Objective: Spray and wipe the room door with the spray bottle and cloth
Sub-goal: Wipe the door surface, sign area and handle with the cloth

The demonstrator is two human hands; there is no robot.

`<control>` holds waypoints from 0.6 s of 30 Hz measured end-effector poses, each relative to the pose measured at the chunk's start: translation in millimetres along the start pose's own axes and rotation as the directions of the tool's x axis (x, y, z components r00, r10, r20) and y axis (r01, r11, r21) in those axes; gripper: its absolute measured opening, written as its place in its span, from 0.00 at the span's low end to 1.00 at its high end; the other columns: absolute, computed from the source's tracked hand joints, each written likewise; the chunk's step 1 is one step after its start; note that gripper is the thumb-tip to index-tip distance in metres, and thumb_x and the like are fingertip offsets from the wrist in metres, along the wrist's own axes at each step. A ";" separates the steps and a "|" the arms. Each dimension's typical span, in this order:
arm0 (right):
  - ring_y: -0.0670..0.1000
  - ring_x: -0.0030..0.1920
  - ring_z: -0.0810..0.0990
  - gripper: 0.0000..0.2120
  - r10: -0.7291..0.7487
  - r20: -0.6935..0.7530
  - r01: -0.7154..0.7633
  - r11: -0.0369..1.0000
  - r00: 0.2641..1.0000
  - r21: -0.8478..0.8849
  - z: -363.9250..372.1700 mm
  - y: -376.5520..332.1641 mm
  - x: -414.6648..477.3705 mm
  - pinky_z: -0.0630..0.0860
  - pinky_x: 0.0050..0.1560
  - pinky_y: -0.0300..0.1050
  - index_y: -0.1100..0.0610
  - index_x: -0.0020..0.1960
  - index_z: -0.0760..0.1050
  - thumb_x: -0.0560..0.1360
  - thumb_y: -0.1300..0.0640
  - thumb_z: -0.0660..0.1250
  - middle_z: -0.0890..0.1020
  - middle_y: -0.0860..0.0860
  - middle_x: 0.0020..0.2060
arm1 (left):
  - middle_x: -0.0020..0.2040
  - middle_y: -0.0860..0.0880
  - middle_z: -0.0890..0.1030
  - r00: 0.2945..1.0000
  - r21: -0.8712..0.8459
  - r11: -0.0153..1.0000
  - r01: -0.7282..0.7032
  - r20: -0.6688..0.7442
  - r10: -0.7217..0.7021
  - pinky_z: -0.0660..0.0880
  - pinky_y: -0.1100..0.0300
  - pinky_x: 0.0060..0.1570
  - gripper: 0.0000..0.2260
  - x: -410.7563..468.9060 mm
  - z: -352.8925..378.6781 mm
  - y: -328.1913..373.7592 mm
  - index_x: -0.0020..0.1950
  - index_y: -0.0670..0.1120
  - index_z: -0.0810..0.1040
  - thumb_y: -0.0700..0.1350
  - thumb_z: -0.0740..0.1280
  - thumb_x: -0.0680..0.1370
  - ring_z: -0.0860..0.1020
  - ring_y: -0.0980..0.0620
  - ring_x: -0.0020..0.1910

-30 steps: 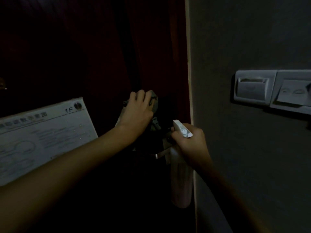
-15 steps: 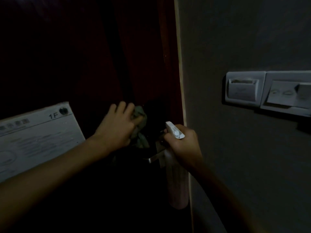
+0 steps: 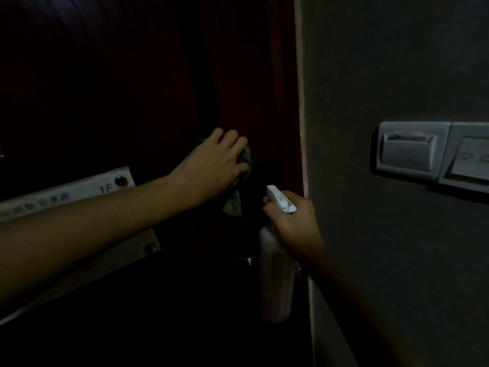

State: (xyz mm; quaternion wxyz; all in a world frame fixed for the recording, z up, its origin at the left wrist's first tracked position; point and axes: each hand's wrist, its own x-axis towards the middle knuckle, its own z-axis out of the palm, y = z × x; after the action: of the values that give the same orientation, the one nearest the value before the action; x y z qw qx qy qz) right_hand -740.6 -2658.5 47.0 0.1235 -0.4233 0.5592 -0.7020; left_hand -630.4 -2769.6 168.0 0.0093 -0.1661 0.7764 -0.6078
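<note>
left hand [image 3: 214, 168] presses cloth [image 3: 234, 202] to door [image 3: 238, 75] (dim); right hand [image 3: 293, 226] grips spray bottle [image 3: 275, 282].

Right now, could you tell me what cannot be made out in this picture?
Head view:
- Door: too dark to show wet or wiped areas.
- Cloth: mostly hidden under the left hand.
- Spray bottle: trigger covered by the right hand.
- Sign: text too small; arm covers it.

A white floor-plan sign [image 3: 66, 197] marked 1F sits left; wall switch plates [image 3: 434, 152] sit right.
</note>
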 end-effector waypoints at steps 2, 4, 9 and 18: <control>0.53 0.35 0.79 0.06 0.004 -0.003 -0.004 1.000 1.000 0.008 -2.0 2.4 -3.5 0.78 0.39 0.57 0.62 0.38 0.77 0.69 0.58 0.67 0.80 0.56 0.31 | 0.71 0.38 0.60 0.998 0.008 0.999 0.052 0.021 -0.053 0.63 0.45 0.62 0.27 -5.4 -0.2 11.1 0.75 0.52 0.64 0.58 0.64 0.78 0.62 0.39 0.66; 0.52 0.35 0.79 0.05 0.007 0.006 -0.007 1.000 1.000 0.006 -5.5 5.5 -7.2 0.78 0.39 0.57 0.62 0.39 0.77 0.69 0.59 0.68 0.81 0.58 0.33 | 0.70 0.38 0.60 0.995 0.025 0.996 0.083 0.055 -0.084 0.64 0.46 0.62 0.28 -10.7 -3.5 21.2 0.74 0.48 0.63 0.56 0.65 0.77 0.63 0.39 0.65; 0.49 0.31 0.75 0.07 0.005 0.018 -0.006 1.000 1.000 0.025 -13.7 10.8 -14.0 0.72 0.34 0.50 0.56 0.34 0.74 0.70 0.60 0.68 0.76 0.51 0.27 | 0.63 0.39 0.66 0.992 0.013 0.993 0.118 0.040 -0.119 0.66 0.48 0.55 0.28 -26.9 2.6 40.6 0.73 0.41 0.63 0.55 0.62 0.78 0.66 0.40 0.59; 0.49 0.32 0.75 0.06 0.002 0.021 -0.002 1.000 1.000 0.015 -0.4 6.5 -11.0 0.72 0.36 0.49 0.58 0.35 0.74 0.70 0.61 0.68 0.76 0.50 0.29 | 0.62 0.39 0.68 0.999 -0.052 0.999 -0.001 0.051 0.004 0.67 0.47 0.52 0.28 -30.4 20.4 62.1 0.73 0.42 0.64 0.56 0.62 0.79 0.67 0.40 0.56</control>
State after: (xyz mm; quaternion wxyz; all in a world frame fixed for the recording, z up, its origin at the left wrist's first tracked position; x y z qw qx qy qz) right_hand -736.1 -2653.4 36.1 0.1333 -0.4291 0.5529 -0.7017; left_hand -612.6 -2767.8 98.1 0.0255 -0.1806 0.7916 -0.5831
